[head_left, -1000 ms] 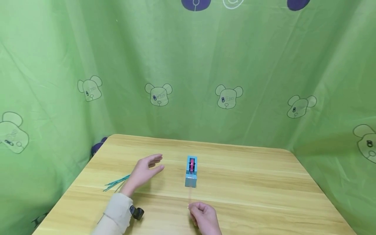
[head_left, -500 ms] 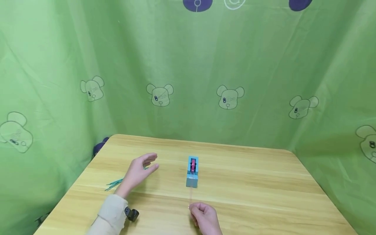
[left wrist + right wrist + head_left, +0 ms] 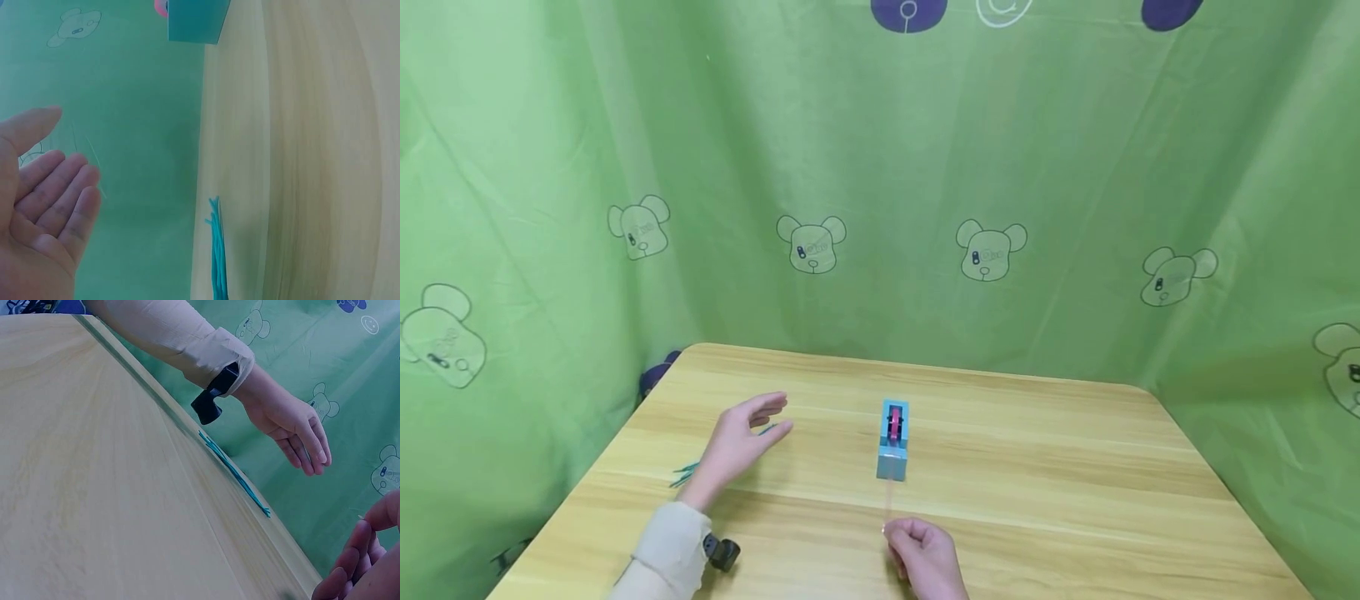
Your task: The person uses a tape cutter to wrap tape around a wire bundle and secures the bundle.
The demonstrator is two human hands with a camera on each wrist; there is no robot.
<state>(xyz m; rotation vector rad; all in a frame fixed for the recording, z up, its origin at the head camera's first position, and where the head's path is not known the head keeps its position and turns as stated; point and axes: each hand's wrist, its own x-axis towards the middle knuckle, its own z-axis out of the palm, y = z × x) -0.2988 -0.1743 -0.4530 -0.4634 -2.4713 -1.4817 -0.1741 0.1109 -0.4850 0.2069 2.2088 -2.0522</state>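
A blue tape dispenser (image 3: 892, 463) with a pink core stands mid-table in the head view. From its front a thin strip of clear tape (image 3: 889, 500) runs toward the person. My right hand (image 3: 925, 557) pinches the end of that strip between thumb and forefinger. To the left of the dispenser my left hand (image 3: 733, 442) hovers with relaxed, lightly bent fingers and holds nothing. A bundle of thin teal strands (image 3: 218, 256) lies on the table below it. In the head view the left hand and wrist partly cover the strands.
The wooden table (image 3: 1037, 500) has rounded far corners. A green curtain (image 3: 880, 167) printed with bear heads surrounds its back and sides. On the left wrist a small black camera (image 3: 722, 552) sticks out over the beige sleeve (image 3: 672, 542).
My left hand has drifted left, away from the dispenser and further over the teal strands. My right hand still pinches the tape in about the same place.
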